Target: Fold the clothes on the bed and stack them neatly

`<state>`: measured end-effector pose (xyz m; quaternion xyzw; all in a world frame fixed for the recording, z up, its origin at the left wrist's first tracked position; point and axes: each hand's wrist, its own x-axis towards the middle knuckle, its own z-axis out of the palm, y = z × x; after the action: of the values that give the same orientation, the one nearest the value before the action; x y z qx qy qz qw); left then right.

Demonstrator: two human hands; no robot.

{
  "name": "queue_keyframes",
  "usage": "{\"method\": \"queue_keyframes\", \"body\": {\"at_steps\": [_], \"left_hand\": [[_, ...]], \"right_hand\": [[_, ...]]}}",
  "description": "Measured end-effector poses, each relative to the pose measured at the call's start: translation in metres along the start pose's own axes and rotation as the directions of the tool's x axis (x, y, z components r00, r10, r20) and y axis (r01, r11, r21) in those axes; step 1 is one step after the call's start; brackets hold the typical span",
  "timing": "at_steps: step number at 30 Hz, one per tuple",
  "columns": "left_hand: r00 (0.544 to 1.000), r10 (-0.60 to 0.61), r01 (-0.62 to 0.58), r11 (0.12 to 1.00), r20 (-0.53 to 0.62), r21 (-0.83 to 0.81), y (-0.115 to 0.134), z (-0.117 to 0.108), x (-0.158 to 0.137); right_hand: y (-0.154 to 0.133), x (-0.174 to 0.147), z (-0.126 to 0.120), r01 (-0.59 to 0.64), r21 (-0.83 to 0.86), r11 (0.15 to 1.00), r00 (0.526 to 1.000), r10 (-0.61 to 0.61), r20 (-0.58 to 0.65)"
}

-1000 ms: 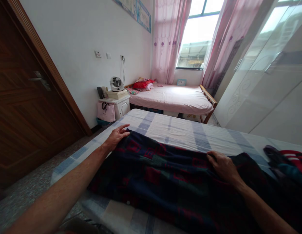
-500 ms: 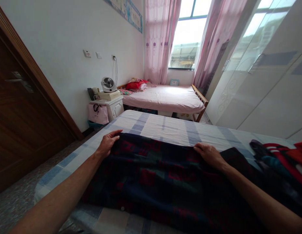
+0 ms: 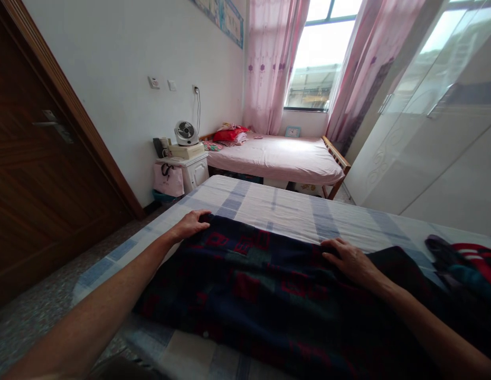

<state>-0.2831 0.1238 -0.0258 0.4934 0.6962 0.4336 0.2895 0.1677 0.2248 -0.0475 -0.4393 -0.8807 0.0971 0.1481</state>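
A dark garment (image 3: 245,287) with red and green block patterns lies spread over the near bed, a small pale button showing near its front edge. My left hand (image 3: 192,224) is at the far left corner, with the cloth between thumb and fingers. Along the same far edge, to the right, my right hand (image 3: 344,258) rests on the fabric with fingers somewhat apart. Part of the garment extends beneath my right forearm into shadow.
The bed under the garment has a blue-and-white checked sheet (image 3: 269,203). Red, teal and dark clothes (image 3: 473,264) are heaped at right. Beyond are a pink-sheeted bed (image 3: 277,153), a cabinet with a fan (image 3: 186,133), a wooden door (image 3: 51,174) and a white wardrobe (image 3: 439,158).
The view has shifted slightly left, so the room appears further right. My right fingers have loosened and spread a little on the garment's edge; my left hand stays at the corner.
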Motion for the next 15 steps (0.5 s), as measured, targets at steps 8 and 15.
{"method": "queue_keyframes", "body": {"at_steps": [8, 15], "left_hand": [[0.996, -0.002, 0.020, 0.982, -0.092, 0.186, 0.003, -0.004, -0.005], [0.979, -0.030, 0.108, 0.917, -0.203, 0.384, -0.010, -0.013, -0.025]], "right_hand": [[0.008, -0.001, 0.008, -0.004, -0.009, 1.000, 0.999, 0.004, -0.053], [-0.009, -0.025, -0.039, -0.053, 0.027, 0.998, 0.992, 0.055, -0.110]]}}
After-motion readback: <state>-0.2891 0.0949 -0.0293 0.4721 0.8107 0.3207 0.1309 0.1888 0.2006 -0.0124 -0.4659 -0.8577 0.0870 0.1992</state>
